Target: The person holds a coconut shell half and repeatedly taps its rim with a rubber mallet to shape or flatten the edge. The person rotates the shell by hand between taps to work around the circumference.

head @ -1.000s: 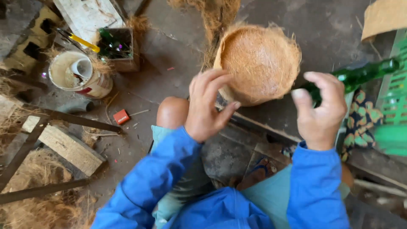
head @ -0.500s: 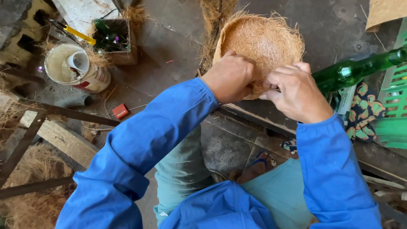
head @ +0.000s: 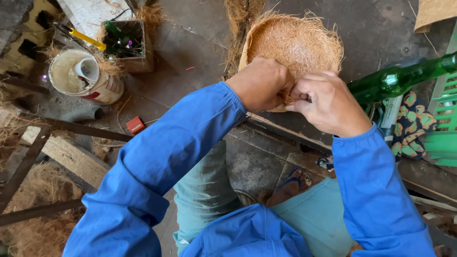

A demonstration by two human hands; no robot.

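At the near edge of the brown fibre bowl [head: 297,45], our fingers are bunched together. Our left hand [head: 261,84] is curled into a loose fist, and its fingers pinch the bowl's rim. Our right hand [head: 327,103] sits just beside it, touching it, with the fingers bent and the tips pressed on the same bit of rim. Both hands grip the bowl. We cannot see the fingertips themselves, because the backs of our hands hide them.

We see the bowl resting on a dark work surface [head: 381,28], hollow side up, with loose hairy strands sticking out all around its edge. Our blue sleeves [head: 162,162] reach up to it from below.

Next to our right hand lies a green glass bottle [head: 400,76] on its side. Beyond that is a green plastic crate [head: 445,128] with a patterned cloth [head: 412,126] beside it.

Far over on the left, on the floor, stands a white bucket [head: 85,78] with a small cup inside. Near it are a wooden box [head: 128,45], a yellow-handled tool [head: 85,38] and a small red box [head: 135,125]. Heaps of brown fibre [head: 38,204] and wooden planks [head: 71,159] lie there too.
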